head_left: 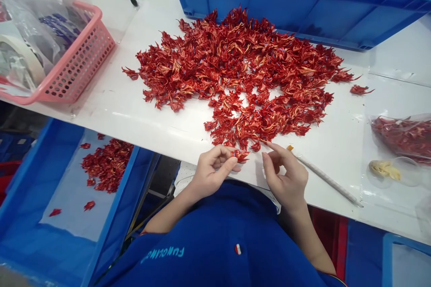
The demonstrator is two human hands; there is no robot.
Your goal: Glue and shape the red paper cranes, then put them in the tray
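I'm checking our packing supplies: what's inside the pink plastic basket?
The pink plastic basket holds a clear plastic bag with blue-printed material in it, and a roll of pale tape. Anything beneath the bag is covered and cannot be seen.

Left hand (pixel 212 170) pinches a small crinkled red-and-gold petal cluster (pixel 240 155) at the fingertips. Right hand (pixel 286 176), fingers parted, sits just beside it, near a slim white rod (pixel 325 179) on the white worktable (pixel 141 130), below a broad heap of matching clusters (pixel 235 67).
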